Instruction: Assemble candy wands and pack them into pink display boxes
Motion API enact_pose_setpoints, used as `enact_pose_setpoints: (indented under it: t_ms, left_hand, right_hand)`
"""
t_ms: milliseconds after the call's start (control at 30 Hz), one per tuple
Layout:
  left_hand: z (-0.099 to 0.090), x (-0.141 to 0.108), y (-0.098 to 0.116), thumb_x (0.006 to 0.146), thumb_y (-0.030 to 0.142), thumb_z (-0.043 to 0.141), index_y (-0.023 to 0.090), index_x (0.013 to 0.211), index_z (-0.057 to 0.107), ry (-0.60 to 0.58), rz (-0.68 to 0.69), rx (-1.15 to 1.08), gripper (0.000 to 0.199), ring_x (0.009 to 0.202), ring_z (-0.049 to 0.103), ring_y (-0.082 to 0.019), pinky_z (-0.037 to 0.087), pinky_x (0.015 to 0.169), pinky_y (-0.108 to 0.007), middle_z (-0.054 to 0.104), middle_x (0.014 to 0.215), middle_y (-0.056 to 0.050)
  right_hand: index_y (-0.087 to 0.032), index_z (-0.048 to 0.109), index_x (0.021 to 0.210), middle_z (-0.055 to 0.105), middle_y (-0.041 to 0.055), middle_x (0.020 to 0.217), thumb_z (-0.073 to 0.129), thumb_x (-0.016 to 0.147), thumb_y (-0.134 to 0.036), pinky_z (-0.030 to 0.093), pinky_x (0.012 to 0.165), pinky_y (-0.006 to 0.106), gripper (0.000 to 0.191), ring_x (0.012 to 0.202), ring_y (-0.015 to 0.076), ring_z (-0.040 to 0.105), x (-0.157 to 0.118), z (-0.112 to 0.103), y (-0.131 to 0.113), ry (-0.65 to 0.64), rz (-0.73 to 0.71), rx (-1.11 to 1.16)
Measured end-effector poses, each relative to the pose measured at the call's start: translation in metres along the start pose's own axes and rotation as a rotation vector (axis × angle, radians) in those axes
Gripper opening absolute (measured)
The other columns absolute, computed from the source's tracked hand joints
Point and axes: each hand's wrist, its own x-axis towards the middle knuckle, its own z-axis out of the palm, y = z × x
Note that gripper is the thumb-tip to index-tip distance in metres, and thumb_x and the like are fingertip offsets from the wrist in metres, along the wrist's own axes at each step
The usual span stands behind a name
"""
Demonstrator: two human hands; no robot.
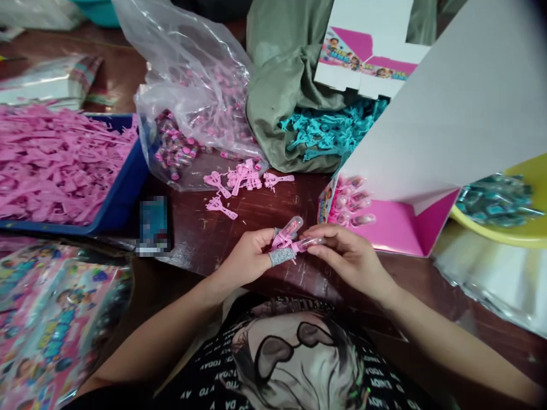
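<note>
My left hand (248, 259), with grey covers on its thumb and a finger, pinches a pink plastic piece (280, 240). A transparent round-ended tube (294, 224) sticks up from that piece. Between the thumb and fingers of my right hand (356, 253) is a second transparent tube (308, 244), its pink end against the piece in my left hand. Whether that end is joined to it I cannot tell. Several loose pink pieces (245, 175) lie on the table beyond my hands. Right of them, filled tubes with pink parts (352, 205) rest in an open carton (397, 228).
A blue tray (106, 210) heaped with pink pieces stands left, near a phone-like object (154, 225). Behind are a plastic bag (192, 108) of small pink-capped tubes and a grey-green sack (273, 85) of teal pieces (329, 134). A yellow basin (491, 233) stands right.
</note>
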Motion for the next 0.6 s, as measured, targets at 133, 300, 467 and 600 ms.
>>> enact_pose_setpoints:
  t_ms: [133,300,467,600]
  left_hand:
    - [0.005,0.003,0.013,0.082,0.030,0.076,0.016,0.107,0.075,-0.057,0.042,0.063,0.029,0.090,0.068,-0.018,0.055,0.090,-0.037,0.077,0.098,-0.005]
    - [0.009,0.005,0.020,0.088,0.027,0.069,0.019,0.113,0.074,-0.012,0.184,0.354,0.026,0.094,0.071,-0.019,0.057,0.088,-0.033,0.077,0.105,-0.005]
    - [0.010,0.008,0.013,0.089,0.030,0.068,0.020,0.118,0.072,-0.071,0.233,0.480,0.030,0.087,0.071,-0.017,0.057,0.080,-0.029,0.078,0.102,-0.005]
    - [0.023,0.013,0.008,0.090,0.028,0.067,0.019,0.117,0.071,-0.169,0.226,0.460,0.028,0.088,0.072,-0.017,0.058,0.081,-0.030,0.077,0.101,-0.004]
  right_hand:
    - [-0.025,0.067,0.108,0.072,0.0045,0.112,0.072,0.089,-0.026,0.061,0.092,0.038,0.020,0.102,0.0181,0.071,-0.007,0.002,-0.006,0.084,-0.004,0.115]
    - [-0.024,0.065,0.097,0.074,0.0001,0.089,0.076,0.086,-0.033,0.061,0.075,0.031,0.018,0.079,0.0143,0.071,-0.013,0.003,-0.001,0.150,0.108,0.107]
    - [-0.023,0.065,0.106,0.074,0.0005,0.090,0.076,0.085,-0.039,0.059,0.072,0.030,0.028,0.077,0.0145,0.070,-0.024,-0.012,-0.005,0.078,0.218,-0.053]
    - [-0.025,0.059,0.130,0.073,0.0041,0.113,0.077,0.084,-0.040,0.061,0.080,0.033,0.052,0.089,0.0174,0.072,-0.040,-0.024,-0.017,-0.031,0.164,-0.189]
